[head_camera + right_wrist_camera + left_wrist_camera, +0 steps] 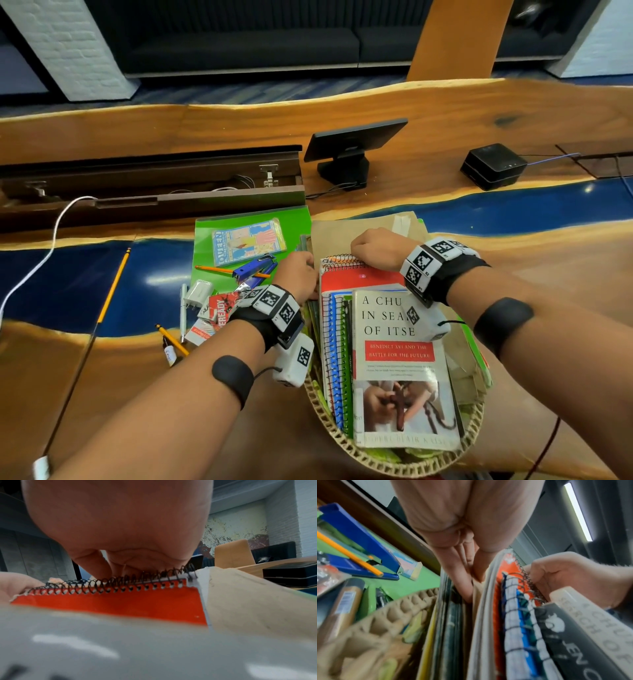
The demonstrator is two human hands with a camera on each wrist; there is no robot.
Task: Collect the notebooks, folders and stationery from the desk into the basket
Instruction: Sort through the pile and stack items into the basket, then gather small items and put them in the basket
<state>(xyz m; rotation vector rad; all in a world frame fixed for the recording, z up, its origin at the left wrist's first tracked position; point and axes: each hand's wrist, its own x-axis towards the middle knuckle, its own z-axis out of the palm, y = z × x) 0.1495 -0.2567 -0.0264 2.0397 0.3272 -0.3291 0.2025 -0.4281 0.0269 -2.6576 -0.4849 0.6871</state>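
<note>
The wooden desk (513,113), with a blue inlay band running from 9 to 3 o'clock, carries all items. At 12 o'clock stands a black monitor (354,140); at 2 o'clock sits a black box (493,166). The woven basket (404,462) occupies the 6 o'clock zone and holds a stack of items on edge and laid flat: a brown paper bag (363,233) at the far side, a red spiral notebook (359,279) in front of it, further spiral notebooks (337,356) at its 7 o'clock, and a white book (400,370) lying on top. A green folder (219,233) lies flat on the desk just beside the basket at 10 o'clock; on it rest a coloured card pack (248,241), a blue stapler (255,269) and an orange pencil (219,270). At 9 o'clock of the basket lie a battery pack (222,308), a white charger (198,293) and a grey pen (183,311); a long yellow pencil (114,286) lies further out. The right hand (376,248) is curled over the top spiral edge of the red spiral notebook, fingers hooked behind the coil. The left hand (298,275) has its fingers straight and pressed together, inserted between upright sheets at the left edge of the stack; the left wrist view shows the fingertips (467,592) slotted into that gap.
</note>
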